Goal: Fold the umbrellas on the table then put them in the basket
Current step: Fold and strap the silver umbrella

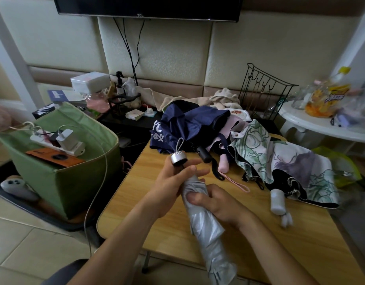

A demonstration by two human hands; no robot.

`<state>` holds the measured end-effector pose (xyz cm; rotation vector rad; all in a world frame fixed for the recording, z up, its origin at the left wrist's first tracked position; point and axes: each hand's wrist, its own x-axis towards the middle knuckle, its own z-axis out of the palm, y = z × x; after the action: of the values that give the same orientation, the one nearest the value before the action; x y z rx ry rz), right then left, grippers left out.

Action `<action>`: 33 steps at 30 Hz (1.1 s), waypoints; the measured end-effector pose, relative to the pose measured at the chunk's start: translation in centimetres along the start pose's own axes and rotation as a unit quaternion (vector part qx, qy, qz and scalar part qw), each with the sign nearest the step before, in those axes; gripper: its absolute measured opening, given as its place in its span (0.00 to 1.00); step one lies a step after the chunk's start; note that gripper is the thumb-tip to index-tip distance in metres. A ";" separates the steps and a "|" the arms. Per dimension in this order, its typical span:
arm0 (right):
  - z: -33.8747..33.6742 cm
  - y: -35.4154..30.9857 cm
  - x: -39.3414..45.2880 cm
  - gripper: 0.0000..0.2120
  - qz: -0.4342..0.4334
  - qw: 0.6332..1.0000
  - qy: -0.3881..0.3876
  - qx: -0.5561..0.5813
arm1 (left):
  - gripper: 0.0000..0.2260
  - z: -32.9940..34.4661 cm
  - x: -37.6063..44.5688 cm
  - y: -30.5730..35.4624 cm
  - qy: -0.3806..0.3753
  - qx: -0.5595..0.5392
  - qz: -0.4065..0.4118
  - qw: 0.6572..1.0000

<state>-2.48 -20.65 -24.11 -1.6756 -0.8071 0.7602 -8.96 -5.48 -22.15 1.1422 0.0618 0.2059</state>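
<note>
I hold a silver-grey umbrella (208,229), collapsed and partly rolled, above the wooden table (136,188). My left hand (173,182) touches it just below its round silver handle (178,158), fingers stretched out. My right hand (216,200) grips the rolled canopy lower down. Three unfolded umbrellas lie at the table's far side: a navy one (187,124) with a black handle, a pink one (224,161) mostly buried, and a floral green-and-purple one (290,161) with a white handle. The green fabric basket (74,175) stands on the floor to the left.
The basket holds a power strip (60,141) with a charger and an orange box; a white cable trails from it. A black wire rack (263,93) stands behind the umbrellas. A white side table (321,124) with bags is at right. Cloths lie at the back.
</note>
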 end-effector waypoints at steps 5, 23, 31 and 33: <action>-0.4 0.3 -0.1 0.10 0.007 0.999 0.002 -0.037 | 0.28 0.0 0.1 -0.5 -0.002 0.074 -0.007 0.997; -0.6 0.9 0.2 0.23 0.005 0.992 0.043 -0.118 | 0.10 -0.4 0.2 -1.6 0.026 0.230 0.052 0.971; -0.5 1.0 0.2 0.18 -0.023 0.987 0.057 -0.145 | 0.19 0.4 -0.2 -2.4 0.014 0.223 0.049 0.973; -0.5 0.9 0.3 0.17 -0.025 0.988 0.056 -0.139 | 0.20 0.3 -0.1 -2.5 0.021 0.227 0.046 0.973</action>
<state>-1.79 -20.87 -24.88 -1.9203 -0.9034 0.5309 -8.71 -6.73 -24.32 1.5982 0.0954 0.3090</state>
